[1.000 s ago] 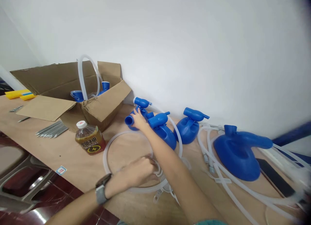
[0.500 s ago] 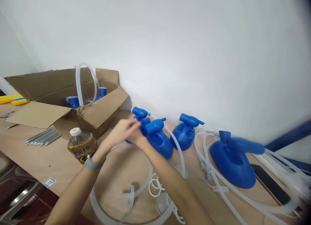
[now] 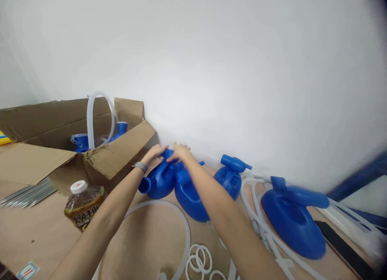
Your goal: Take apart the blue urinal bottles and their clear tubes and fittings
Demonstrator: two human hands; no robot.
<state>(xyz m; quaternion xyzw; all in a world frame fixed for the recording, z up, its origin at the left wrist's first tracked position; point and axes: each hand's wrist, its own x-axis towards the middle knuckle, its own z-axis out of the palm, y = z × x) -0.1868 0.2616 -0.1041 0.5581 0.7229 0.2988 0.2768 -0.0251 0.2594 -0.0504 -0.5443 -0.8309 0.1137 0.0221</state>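
Both my hands are at the far left of a row of blue plastic urinal bottles, close to the wall. My left hand has its fingers against the upper blue part of the leftmost urinal bottle, whose round mouth faces left. From the other side, my right hand curls round the same part, thumb at its front; some fingertips are blurred. Beside it, a second urinal bottle is partly covered by my right forearm. A third urinal bottle stands farther right.
An open cardboard box with blue bottles and a clear hose stands left. Before it are a drink bottle and metal rods. White rings and hoses lie in front; a large blue urinal and phone lie right.
My hands, which overlapped over the left bottles, have moved apart to either side of the leftmost bottle's upper part. That bottle's mouth now shows facing left. The view has shifted somewhat.
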